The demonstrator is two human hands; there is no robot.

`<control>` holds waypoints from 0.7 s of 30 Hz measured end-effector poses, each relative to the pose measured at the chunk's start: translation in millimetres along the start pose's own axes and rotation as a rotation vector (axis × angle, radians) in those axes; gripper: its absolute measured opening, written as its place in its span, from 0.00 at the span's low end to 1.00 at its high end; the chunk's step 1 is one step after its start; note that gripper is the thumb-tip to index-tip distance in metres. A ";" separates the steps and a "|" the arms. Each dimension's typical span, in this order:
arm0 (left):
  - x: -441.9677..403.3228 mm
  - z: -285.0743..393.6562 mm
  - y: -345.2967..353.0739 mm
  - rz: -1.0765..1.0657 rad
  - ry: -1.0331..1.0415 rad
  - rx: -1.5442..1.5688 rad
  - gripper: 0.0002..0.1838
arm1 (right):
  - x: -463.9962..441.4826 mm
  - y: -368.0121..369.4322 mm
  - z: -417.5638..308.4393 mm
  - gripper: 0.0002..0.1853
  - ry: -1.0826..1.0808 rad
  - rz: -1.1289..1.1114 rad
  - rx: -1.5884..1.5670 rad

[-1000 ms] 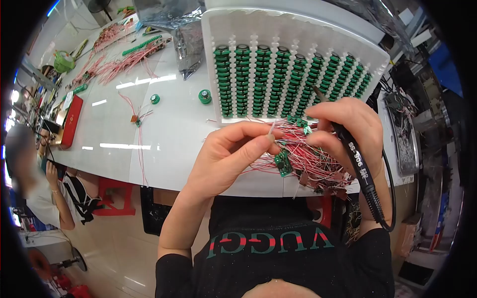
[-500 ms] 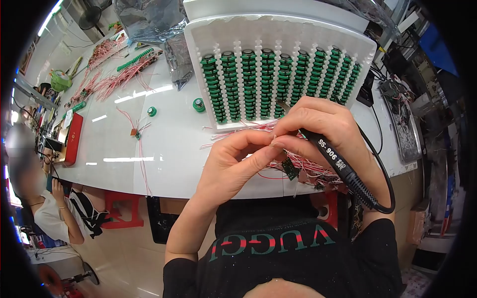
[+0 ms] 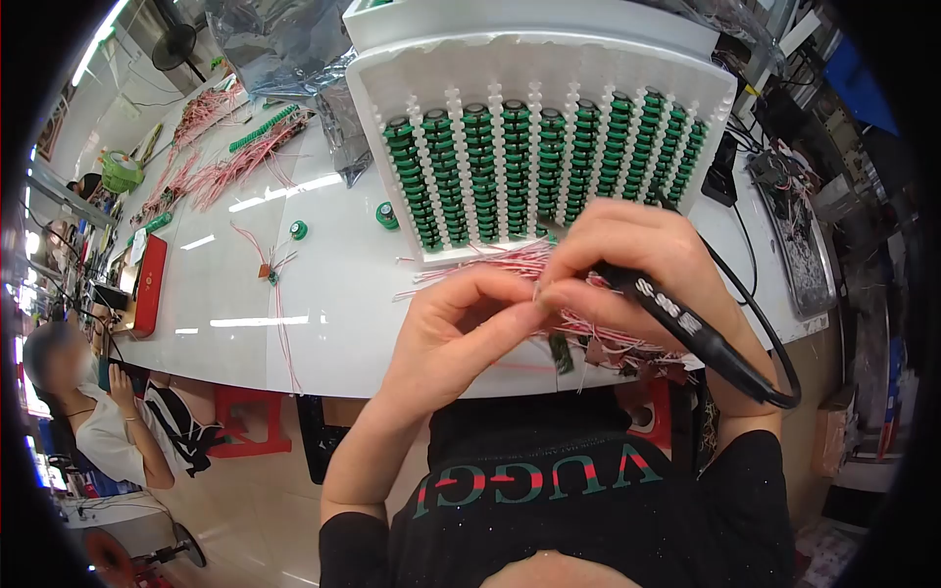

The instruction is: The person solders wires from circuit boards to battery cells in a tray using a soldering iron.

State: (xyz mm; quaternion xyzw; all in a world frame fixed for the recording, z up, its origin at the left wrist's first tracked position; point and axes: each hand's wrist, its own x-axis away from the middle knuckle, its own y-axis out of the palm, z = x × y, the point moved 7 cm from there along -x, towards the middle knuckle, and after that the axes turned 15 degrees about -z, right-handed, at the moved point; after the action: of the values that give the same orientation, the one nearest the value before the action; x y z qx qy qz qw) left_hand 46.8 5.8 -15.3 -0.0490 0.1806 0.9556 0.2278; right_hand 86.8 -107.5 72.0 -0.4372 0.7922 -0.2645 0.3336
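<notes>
My left hand (image 3: 446, 333) is closed, thumb and forefinger pinching what looks like the pale end of a thin wire (image 3: 537, 291). Against it, the fingertips of my right hand (image 3: 627, 260) meet at the same spot. A black soldering iron (image 3: 686, 328) with a cable lies in my right hand, its handle slanting down toward the wrist. Just below my fingertips hangs a small green circuit board (image 3: 561, 353), blurred. Red and white wires (image 3: 500, 260) lie in a bundle behind and under my hands.
A white foam tray (image 3: 368, 108) holding rows of green ring-shaped parts (image 3: 477, 167) leans behind my hands. Two loose green parts (image 3: 298, 230) and a wired piece (image 3: 270, 272) lie left. Wire bundles (image 3: 245, 162) and a red box (image 3: 147, 284) sit farther off. A person (image 3: 123, 431) sits left.
The soldering iron's handle has tilted and shifted slightly in my right hand, with motion blur. The small circuit board has swung a little left and turned. Both hands keep their fingertips together.
</notes>
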 end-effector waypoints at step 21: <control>-77.5 -13.4 -8.1 0.136 -0.220 -0.152 0.07 | 93.6 -148.7 65.0 0.21 -0.096 0.641 -0.261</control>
State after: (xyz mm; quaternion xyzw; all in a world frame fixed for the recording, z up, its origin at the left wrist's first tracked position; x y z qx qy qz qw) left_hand 119.7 -24.7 -16.7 0.0513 0.0848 0.9793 0.1765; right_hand 176.0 -268.2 108.5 -0.2170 0.8999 -0.0219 0.3776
